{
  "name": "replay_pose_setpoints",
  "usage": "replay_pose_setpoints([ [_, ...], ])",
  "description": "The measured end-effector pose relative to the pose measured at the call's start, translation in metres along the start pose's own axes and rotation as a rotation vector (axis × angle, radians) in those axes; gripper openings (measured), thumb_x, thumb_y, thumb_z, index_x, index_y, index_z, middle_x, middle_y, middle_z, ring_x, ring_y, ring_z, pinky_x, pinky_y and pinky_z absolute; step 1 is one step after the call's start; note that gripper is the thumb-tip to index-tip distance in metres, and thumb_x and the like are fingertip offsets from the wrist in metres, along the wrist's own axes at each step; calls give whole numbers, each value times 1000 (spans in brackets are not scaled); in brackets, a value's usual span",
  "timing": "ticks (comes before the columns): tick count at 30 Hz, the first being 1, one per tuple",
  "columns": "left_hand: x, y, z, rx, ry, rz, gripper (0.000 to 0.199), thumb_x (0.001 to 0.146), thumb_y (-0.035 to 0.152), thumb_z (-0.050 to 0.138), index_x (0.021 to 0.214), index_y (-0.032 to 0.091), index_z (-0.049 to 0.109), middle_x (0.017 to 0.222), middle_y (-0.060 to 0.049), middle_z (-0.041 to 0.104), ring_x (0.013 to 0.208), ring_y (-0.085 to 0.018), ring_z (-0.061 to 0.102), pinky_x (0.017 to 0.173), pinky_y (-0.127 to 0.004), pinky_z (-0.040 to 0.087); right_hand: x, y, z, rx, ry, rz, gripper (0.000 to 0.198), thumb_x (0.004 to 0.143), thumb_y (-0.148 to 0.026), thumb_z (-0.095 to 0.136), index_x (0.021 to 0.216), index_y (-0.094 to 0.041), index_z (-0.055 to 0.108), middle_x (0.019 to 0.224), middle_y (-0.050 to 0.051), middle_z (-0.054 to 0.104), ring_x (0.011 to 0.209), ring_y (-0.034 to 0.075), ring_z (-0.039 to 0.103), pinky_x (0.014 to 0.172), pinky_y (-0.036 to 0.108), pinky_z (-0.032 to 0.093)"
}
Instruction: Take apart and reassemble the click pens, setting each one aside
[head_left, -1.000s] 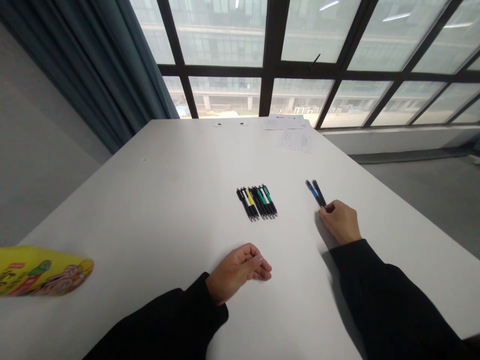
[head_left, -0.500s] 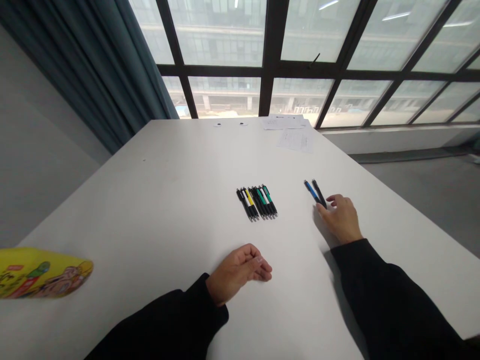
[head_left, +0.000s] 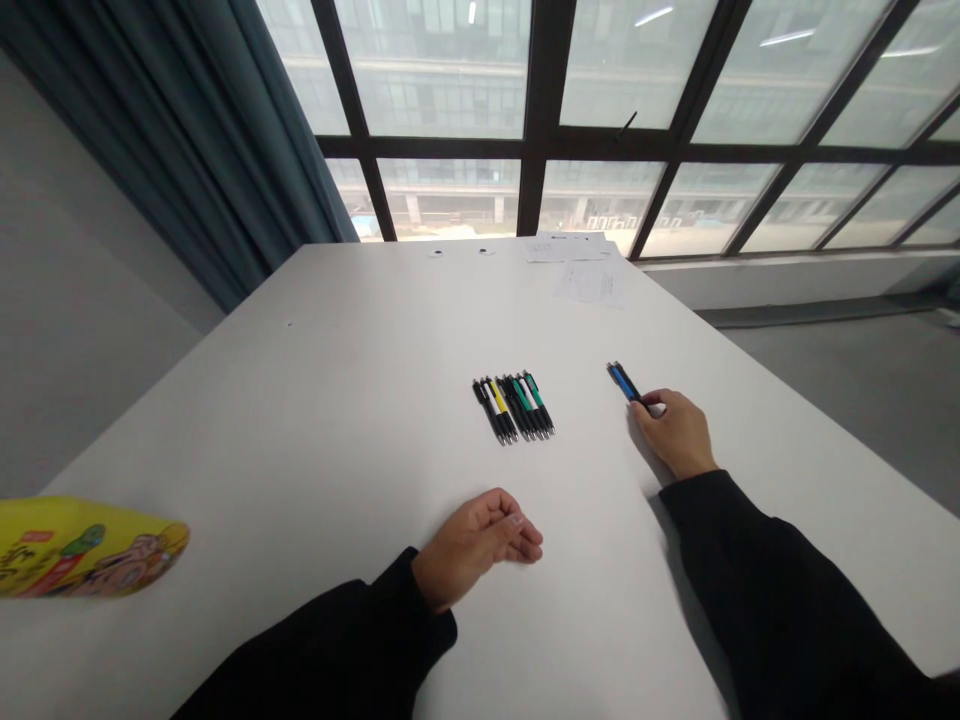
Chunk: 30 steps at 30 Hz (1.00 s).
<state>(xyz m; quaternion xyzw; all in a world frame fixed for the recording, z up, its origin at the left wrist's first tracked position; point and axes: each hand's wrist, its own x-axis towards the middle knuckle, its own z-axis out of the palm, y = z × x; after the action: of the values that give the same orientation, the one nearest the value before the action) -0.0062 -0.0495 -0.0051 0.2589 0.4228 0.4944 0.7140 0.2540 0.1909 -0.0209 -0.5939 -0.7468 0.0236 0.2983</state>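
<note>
My right hand [head_left: 676, 432] is closed at the right of the white table, its thumb and fingers pinching the lower ends of two pens. One is a blue pen [head_left: 622, 381], and right beside it lies a black pen [head_left: 629, 378]; both point away from me. My left hand [head_left: 480, 542] rests on the table near the front, loosely curled and open, holding nothing. Beyond it lies a row of pens [head_left: 514, 408], side by side, in black, white, yellow and green with dark grips and silver tips.
A yellow printed package [head_left: 90, 548] lies at the table's left edge. Sheets of paper [head_left: 591, 282] are at the far end of the table [head_left: 360, 340], with two small dark items nearby. A window and a blue curtain [head_left: 247, 130] stand behind.
The two pens, apart at their far ends before, now lie together side by side. My right hand has closed in slightly to the left. My left hand stays put.
</note>
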Motion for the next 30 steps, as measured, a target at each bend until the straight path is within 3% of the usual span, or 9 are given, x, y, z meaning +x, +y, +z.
replay_pose_setpoints([
  [8,0,1,1,3,-2,-2,42,74,46,83,81,14,56,83,-8,73,74,-17,69,77,-35,51,-4,-12,-5,44,125,-109,35,82,-42,67,101,-13,69,101,17,67,96,32,62,86,44,50],
  [12,0,4,3,7,0,-9,44,73,47,83,81,14,56,83,-9,73,73,-17,69,76,-35,51,-22,-47,-1,247,-74,-312,31,87,-44,67,102,-17,69,98,11,68,86,25,64,81,40,53],
  [15,0,6,5,11,1,-11,44,74,47,83,81,13,56,83,-9,73,73,-17,69,76,-34,51,-35,-77,6,331,-209,-480,35,92,-36,63,123,-19,64,116,12,67,107,27,61,96,43,50],
  [17,0,6,6,8,1,-14,44,74,47,83,81,13,56,83,-9,73,73,-16,69,76,-34,51,-40,-92,11,350,-274,-536,34,93,-31,61,125,-19,63,119,13,67,110,28,60,99,44,49],
  [21,0,6,6,7,-6,-18,43,75,47,82,81,14,56,84,-9,73,73,-16,68,77,-34,51,-44,-110,17,378,-305,-517,24,93,-27,60,112,-17,69,105,13,70,99,27,62,92,43,52],
  [30,0,3,4,17,-11,6,40,78,45,80,83,13,55,85,-9,72,74,-17,68,79,-37,51,-49,-126,23,424,-302,-475,21,91,-26,63,108,-17,71,103,12,70,98,27,65,92,42,52],
])
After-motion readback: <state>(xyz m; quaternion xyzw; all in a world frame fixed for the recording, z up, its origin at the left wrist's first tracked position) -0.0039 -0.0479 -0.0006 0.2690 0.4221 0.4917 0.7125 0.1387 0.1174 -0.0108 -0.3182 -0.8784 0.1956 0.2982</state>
